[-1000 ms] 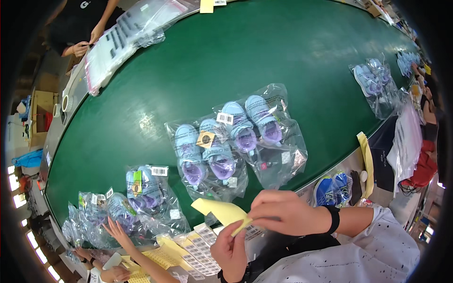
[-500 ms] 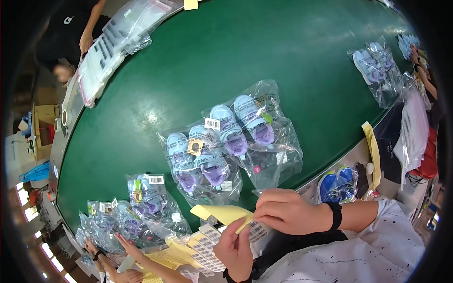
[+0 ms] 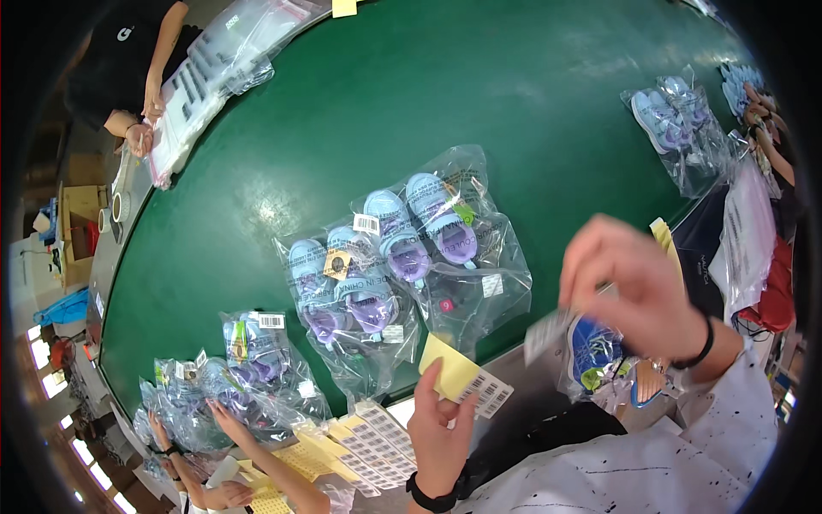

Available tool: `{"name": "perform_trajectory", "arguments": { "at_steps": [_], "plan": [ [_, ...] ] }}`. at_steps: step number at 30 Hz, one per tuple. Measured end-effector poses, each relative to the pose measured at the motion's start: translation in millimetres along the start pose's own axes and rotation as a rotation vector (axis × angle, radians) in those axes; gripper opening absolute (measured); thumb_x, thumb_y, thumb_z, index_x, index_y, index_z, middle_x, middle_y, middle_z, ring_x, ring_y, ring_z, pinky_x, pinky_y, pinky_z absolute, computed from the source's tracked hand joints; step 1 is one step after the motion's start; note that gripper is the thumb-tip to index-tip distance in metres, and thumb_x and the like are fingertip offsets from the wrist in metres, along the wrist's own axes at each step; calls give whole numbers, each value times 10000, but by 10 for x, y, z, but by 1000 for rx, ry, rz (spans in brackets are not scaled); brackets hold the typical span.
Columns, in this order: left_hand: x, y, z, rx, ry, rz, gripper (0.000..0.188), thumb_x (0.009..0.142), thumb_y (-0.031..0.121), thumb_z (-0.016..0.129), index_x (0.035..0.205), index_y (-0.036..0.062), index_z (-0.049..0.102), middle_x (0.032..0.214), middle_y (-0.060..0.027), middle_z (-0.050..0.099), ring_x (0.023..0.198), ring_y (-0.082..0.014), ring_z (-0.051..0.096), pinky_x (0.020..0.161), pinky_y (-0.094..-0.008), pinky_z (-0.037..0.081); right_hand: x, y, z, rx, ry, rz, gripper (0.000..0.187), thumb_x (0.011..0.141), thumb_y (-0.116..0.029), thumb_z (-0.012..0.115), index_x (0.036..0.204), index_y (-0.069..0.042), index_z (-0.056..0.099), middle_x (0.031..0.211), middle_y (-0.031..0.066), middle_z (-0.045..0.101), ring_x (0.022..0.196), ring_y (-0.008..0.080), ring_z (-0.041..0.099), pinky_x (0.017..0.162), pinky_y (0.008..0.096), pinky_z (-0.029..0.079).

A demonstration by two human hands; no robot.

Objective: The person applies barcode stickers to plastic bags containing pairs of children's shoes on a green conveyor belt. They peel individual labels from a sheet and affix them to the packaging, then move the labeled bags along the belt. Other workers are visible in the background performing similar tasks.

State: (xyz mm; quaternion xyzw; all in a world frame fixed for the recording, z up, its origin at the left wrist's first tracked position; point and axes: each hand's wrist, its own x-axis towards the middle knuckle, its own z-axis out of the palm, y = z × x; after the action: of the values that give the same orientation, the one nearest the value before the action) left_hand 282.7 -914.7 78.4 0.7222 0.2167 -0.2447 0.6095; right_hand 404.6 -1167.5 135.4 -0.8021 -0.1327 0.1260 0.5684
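My left hand (image 3: 438, 437) pinches a small yellow backing sheet (image 3: 454, 367), which has white barcode labels (image 3: 486, 394) along its lower edge. Raised to the right is my right hand (image 3: 634, 287), blurred by motion, its fingers pinched on a small whitish label (image 3: 546, 336). Just beyond my hands, on the green table, lie two clear bags with light blue and purple shoes: one pair at the left (image 3: 370, 313), the other at the right (image 3: 455, 244). A white barcode label (image 3: 366, 224) shows on the right bag.
Barcode label sheets (image 3: 368, 441) lie at the near edge, left of my left hand. Further left, a co-worker's hands (image 3: 224, 420) touch more bagged shoes (image 3: 261, 360). Bagged blue sneakers (image 3: 592, 351) sit below my right hand. Plastic bags (image 3: 201, 94) are stacked far left beside another person.
My right hand has come away from the yellow sheet, up and to the right, carrying a whitish label. The sheet stays in my left hand. Bagged shoes appear slightly further left.
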Motion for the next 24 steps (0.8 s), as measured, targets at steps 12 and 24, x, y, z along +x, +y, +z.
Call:
{"name": "perform_trajectory", "arguments": {
  "at_steps": [12,24],
  "plan": [
    [-309,-83,281,-198,-253,-132,327,865,-41,643,1185,-28,580,1020,-94,664,909,-116,635,777,-236,513,618,769,-424,419,201,319,257,899,-146,608,1102,4,559,1123,102,571,868,117,556,811,254,455],
    [-53,75,525,12,-414,-48,345,815,118,740,1134,50,628,922,-130,706,785,-215,708,701,-286,540,1124,2033,-32,487,187,599,763,868,-100,675,1492,-114,236,1125,149,583,970,172,617,857,309,511]
  ]
}}
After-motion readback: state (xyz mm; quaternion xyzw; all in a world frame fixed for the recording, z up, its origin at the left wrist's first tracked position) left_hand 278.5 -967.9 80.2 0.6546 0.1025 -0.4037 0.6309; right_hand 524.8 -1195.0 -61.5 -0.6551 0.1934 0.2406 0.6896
